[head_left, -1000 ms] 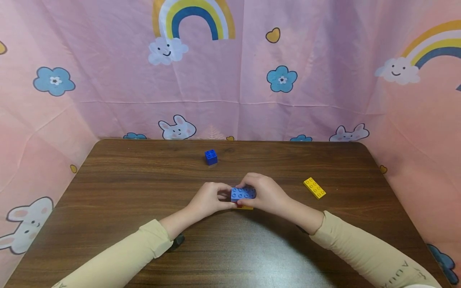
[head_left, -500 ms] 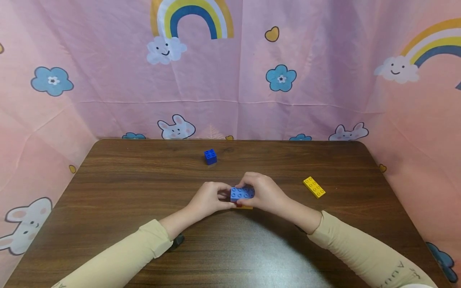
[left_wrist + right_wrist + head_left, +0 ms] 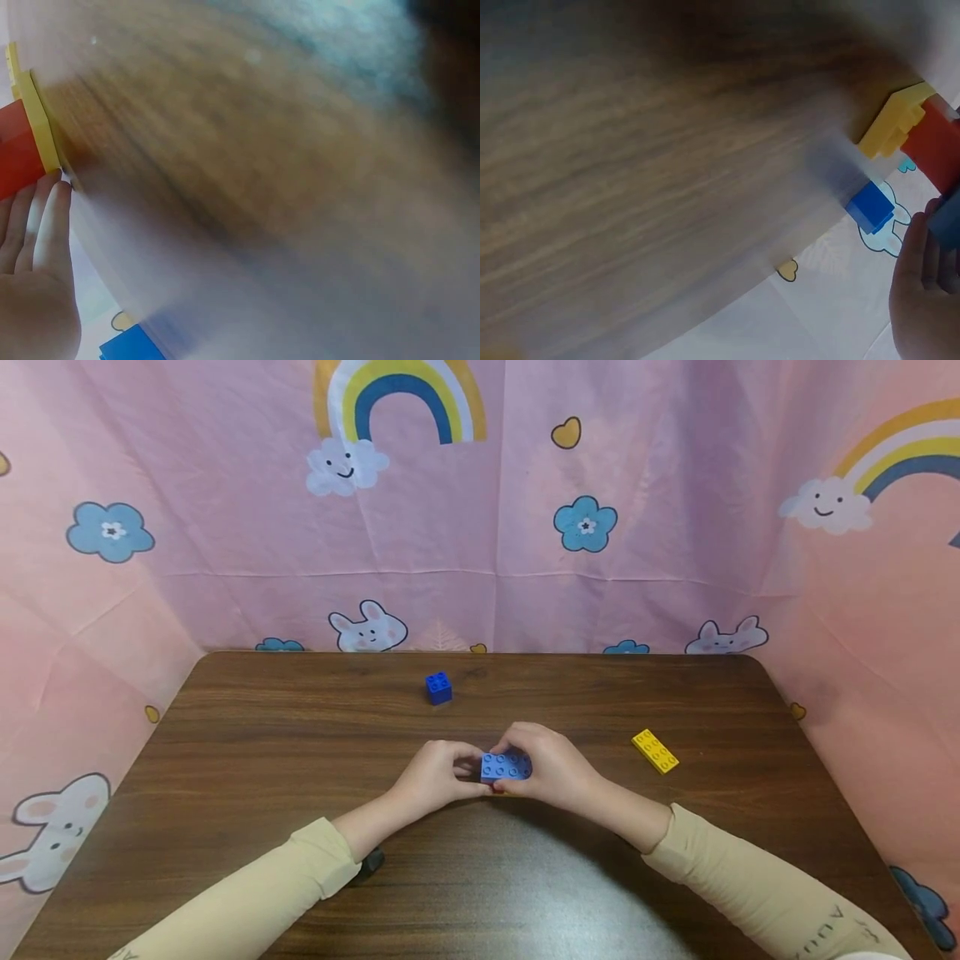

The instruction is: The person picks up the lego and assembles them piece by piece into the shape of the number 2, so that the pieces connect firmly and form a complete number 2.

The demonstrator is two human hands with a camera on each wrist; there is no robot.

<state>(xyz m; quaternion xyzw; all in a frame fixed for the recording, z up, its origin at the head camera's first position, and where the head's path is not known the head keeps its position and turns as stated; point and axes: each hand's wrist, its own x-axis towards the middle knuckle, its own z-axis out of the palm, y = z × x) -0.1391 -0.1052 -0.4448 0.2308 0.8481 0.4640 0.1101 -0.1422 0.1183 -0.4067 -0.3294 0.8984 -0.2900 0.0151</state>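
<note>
Covering light-blue brick (image 3: 499,767) partly: right hand (image 3: 557,766)

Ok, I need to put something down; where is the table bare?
Bare table: left of the blue cube, and between that cube and the yellow plate. Crowded: the middle, where the left hand and right hand hold the stack.
</note>
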